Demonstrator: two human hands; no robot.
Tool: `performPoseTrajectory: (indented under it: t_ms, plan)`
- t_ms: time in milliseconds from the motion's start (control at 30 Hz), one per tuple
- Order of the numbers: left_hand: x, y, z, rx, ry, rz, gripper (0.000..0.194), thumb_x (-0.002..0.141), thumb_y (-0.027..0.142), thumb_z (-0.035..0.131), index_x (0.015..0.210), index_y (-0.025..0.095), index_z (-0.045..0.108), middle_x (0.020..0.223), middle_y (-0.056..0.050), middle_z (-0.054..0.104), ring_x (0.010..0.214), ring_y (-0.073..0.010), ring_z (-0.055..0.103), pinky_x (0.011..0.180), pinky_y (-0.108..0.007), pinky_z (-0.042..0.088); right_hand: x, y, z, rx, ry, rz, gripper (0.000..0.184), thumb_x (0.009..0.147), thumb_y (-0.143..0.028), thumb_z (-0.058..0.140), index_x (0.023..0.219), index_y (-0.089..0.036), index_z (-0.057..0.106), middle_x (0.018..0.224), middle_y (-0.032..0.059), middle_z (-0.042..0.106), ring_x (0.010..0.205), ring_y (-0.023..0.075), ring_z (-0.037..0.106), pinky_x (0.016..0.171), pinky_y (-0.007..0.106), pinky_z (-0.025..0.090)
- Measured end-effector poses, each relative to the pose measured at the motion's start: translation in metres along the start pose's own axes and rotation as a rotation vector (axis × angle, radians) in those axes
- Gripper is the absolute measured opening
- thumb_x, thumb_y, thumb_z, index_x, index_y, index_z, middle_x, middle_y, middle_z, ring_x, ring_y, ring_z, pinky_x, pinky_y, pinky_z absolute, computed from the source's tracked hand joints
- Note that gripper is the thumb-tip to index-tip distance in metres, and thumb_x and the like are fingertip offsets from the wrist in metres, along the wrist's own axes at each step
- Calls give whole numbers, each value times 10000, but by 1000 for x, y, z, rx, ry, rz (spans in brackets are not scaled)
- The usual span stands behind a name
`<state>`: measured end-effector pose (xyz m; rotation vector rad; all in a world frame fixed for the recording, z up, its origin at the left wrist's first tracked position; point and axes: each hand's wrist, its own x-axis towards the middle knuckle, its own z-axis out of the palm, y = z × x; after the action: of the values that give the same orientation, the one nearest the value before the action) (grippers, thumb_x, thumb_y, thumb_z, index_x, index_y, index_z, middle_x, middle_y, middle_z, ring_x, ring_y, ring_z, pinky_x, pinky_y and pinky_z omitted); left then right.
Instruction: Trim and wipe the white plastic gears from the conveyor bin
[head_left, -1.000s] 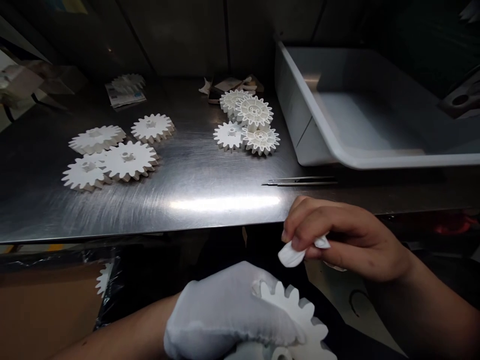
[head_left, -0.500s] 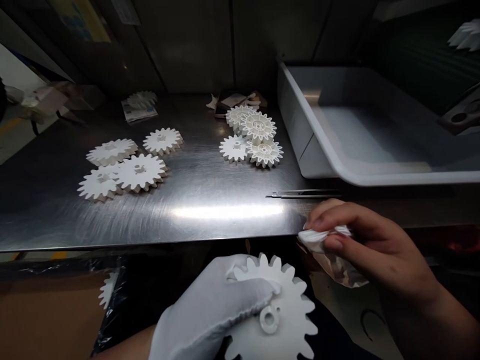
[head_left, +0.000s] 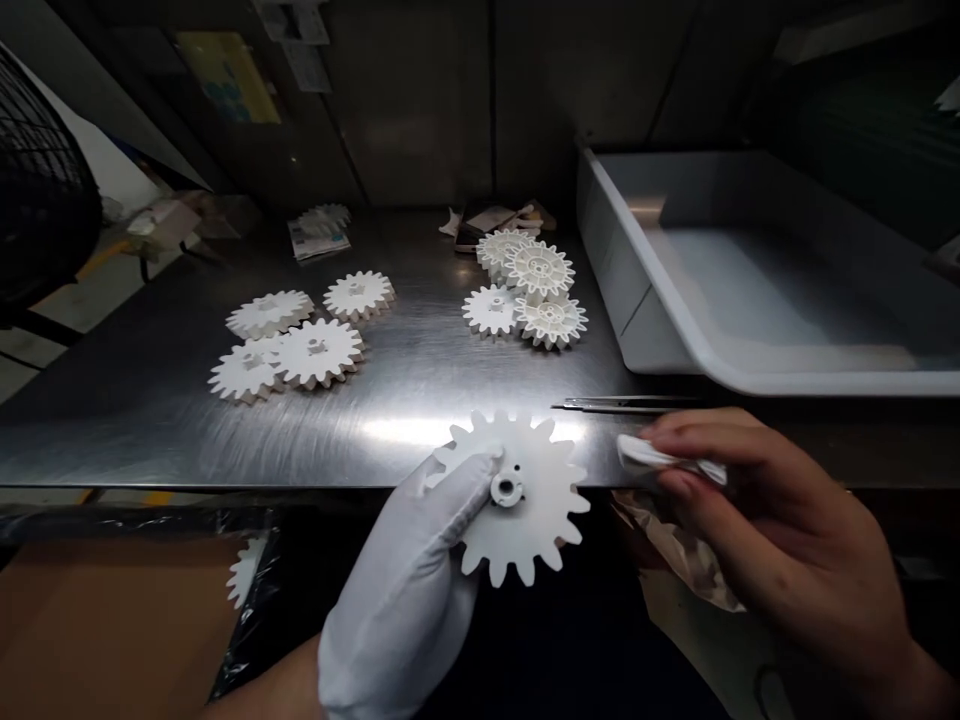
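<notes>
My left hand [head_left: 412, 570], in a white glove, grips a white plastic gear [head_left: 536, 510] by its left side, thumb on the face near the hub. The gear is tilted up at the table's front edge. My bare right hand [head_left: 780, 530] pinches a folded white cloth or wipe [head_left: 667, 460] between thumb and fingers, to the right of the gear and apart from it. Behind that hand lie metal tweezers [head_left: 630, 404] on the steel table [head_left: 420, 370]. A group of white gears [head_left: 319, 352] rests at the left, and another cluster of gears [head_left: 538, 268] lies at the middle back.
A large grey-white tub [head_left: 660, 290] stands at the right. Below the table at the left is a cardboard box [head_left: 112, 630] with black plastic lining and a gear [head_left: 246, 572] at its edge. A fan [head_left: 41, 180] stands at the far left.
My left hand has raised the gear up and slightly left, to the table's edge. My right hand has shifted a little right and down with the cloth. The view has shifted too.
</notes>
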<state>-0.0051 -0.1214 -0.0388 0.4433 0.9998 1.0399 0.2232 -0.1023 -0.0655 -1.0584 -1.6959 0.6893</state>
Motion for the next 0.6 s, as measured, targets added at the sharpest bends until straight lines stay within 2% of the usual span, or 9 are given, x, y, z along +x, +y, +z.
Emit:
performPoseTrajectory:
  t_ms: [167, 300, 433, 600]
  plan:
    - [5, -2, 4, -146, -59, -42, 167, 961, 268, 570, 856, 193, 676, 1048, -26, 700, 982, -189, 666, 868, -288, 527, -23, -7, 6, 34, -21, -71, 381, 870, -20, 629, 1196, -217, 628, 1113, 57, 619, 1067, 244, 582, 882, 352, 480]
    - [6, -4, 8, -216, -78, -17, 163, 977, 236, 550, 1032, 202, 699, 1042, -33, 710, 1025, -188, 664, 917, -293, 504, -30, -11, 11, -20, -58, -189, 488, 837, -9, 630, 1265, -239, 585, 1124, 48, 576, 1016, 230, 571, 852, 342, 491]
    - [7, -5, 10, -247, -74, 28, 186, 977, 229, 557, 1080, 188, 706, 1034, -37, 720, 1063, -198, 654, 939, -290, 495, -31, -11, 16, -45, -131, -255, 489, 828, -4, 595, 1265, -220, 561, 1087, 46, 561, 960, 209, 584, 806, 322, 525]
    - [8, -6, 12, -300, -55, 27, 211, 982, 218, 532, 1105, 182, 700, 1072, -34, 723, 1105, -207, 641, 971, -293, 487, -33, -15, 23, -66, -131, -295, 430, 821, 24, 580, 1199, -180, 585, 1061, 55, 588, 949, 202, 613, 778, 311, 541]
